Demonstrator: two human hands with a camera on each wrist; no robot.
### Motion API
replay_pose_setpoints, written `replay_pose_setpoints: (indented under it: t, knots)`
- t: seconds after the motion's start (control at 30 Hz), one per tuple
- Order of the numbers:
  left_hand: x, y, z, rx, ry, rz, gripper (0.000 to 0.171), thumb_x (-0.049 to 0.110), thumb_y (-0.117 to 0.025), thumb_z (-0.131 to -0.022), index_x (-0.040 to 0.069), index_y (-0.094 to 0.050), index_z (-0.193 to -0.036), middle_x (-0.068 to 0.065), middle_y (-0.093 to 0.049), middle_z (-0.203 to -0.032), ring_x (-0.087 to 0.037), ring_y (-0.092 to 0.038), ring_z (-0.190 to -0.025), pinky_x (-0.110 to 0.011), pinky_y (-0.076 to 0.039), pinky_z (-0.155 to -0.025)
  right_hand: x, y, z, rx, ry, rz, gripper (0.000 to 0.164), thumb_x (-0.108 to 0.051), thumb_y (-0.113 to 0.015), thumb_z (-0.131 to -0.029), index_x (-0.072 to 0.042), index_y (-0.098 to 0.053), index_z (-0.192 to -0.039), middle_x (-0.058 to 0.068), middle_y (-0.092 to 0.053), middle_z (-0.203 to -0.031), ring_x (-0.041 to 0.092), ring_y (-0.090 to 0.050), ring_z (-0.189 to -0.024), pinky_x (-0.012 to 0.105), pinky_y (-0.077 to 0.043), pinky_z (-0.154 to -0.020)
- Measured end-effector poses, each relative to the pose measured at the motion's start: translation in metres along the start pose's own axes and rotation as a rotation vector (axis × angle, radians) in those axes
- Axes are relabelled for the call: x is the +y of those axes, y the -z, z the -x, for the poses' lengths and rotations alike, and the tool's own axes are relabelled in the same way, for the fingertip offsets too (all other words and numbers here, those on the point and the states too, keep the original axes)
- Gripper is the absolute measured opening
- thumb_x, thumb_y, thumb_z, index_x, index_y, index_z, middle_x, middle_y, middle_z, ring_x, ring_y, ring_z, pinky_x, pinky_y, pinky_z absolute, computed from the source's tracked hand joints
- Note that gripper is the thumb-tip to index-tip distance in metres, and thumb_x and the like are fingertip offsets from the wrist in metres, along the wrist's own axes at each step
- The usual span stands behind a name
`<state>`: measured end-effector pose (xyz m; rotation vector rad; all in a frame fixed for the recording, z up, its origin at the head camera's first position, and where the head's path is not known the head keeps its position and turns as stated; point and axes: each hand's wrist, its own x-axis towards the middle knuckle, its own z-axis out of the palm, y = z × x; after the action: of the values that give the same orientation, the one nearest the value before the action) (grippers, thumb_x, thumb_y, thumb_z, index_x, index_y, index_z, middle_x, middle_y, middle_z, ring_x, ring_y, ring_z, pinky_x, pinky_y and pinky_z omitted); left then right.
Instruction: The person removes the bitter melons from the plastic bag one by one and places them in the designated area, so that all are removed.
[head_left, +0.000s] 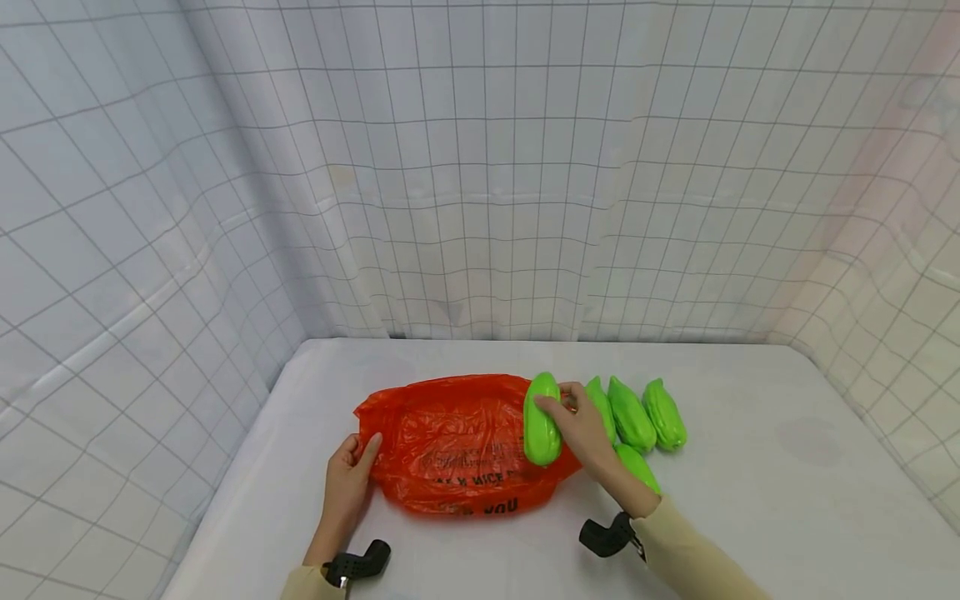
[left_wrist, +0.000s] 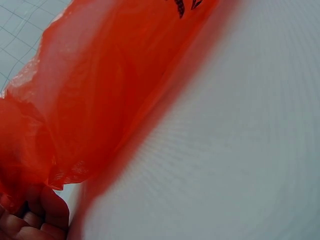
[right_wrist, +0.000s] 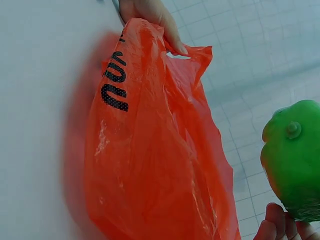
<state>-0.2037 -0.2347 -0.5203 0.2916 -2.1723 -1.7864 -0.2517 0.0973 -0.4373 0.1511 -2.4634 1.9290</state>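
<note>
A red plastic bag (head_left: 457, 437) with black lettering lies across the white table, its mouth spread toward the far side. My left hand (head_left: 348, 477) pinches the bag's left end between thumb and fingers; in the left wrist view, curled fingers (left_wrist: 47, 207) show at its edge. My right hand (head_left: 587, 427) holds a bright green oblong vegetable (head_left: 542, 423) over the bag's right end. That vegetable's lobed end with a small nub (right_wrist: 294, 130) faces the right wrist camera, fingertips beneath it. Parts of both hands' fingers are hidden.
Several similar green vegetables (head_left: 632, 414) lie on the table right of the bag, one (head_left: 637, 468) partly behind the right forearm. White gridded curtains (head_left: 480, 208) enclose the table (head_left: 765, 467) at the back and sides.
</note>
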Motion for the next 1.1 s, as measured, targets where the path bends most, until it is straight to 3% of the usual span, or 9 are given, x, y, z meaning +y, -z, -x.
replay_pose_setpoints:
  t: [0.2, 0.5, 0.77, 1.1]
  knots:
    - [0.001, 0.000, 0.002, -0.002, 0.003, -0.002, 0.035, 0.036, -0.059, -0.094, 0.002, -0.057, -0.103, -0.010, -0.055, -0.076, -0.014, -0.050, -0.067, -0.019, -0.045, -0.058, 0.003, 0.018, 0.005, 0.041, -0.011, 0.054, 0.042, -0.036, -0.064, -0.089, -0.006, -0.053, -0.117, 0.009, -0.057, -0.085, 0.016, -0.052, -0.065, 0.028, -0.044, -0.056]
    - [0.003, 0.001, 0.002, -0.001, 0.001, -0.012, 0.039, 0.039, -0.059, -0.093, 0.002, -0.058, -0.105, -0.017, -0.057, -0.084, -0.014, -0.052, -0.070, -0.019, -0.048, -0.062, 0.004, 0.041, 0.013, 0.069, -0.043, 0.073, 0.045, -0.035, -0.065, -0.088, -0.005, -0.051, -0.118, 0.009, -0.054, -0.086, 0.016, -0.050, -0.071, 0.026, -0.042, -0.063]
    - [0.002, 0.001, 0.002, 0.000, -0.004, -0.011, 0.036, 0.036, -0.058, -0.094, 0.002, -0.057, -0.103, -0.013, -0.055, -0.080, -0.014, -0.051, -0.069, -0.019, -0.046, -0.059, 0.010, 0.057, 0.021, 0.081, -0.062, 0.119, 0.049, -0.042, -0.063, -0.089, -0.007, -0.049, -0.121, 0.012, -0.056, -0.096, 0.021, -0.051, -0.080, 0.030, -0.043, -0.069]
    - [0.002, 0.000, 0.002, -0.001, -0.011, -0.011, 0.035, 0.035, -0.058, -0.095, 0.002, -0.057, -0.104, -0.015, -0.058, -0.084, -0.014, -0.052, -0.069, -0.019, -0.047, -0.060, 0.012, 0.081, 0.026, 0.090, -0.083, 0.129, 0.054, -0.040, -0.063, -0.090, -0.002, -0.044, -0.124, 0.012, -0.049, -0.096, 0.018, -0.047, -0.076, 0.027, -0.042, -0.063]
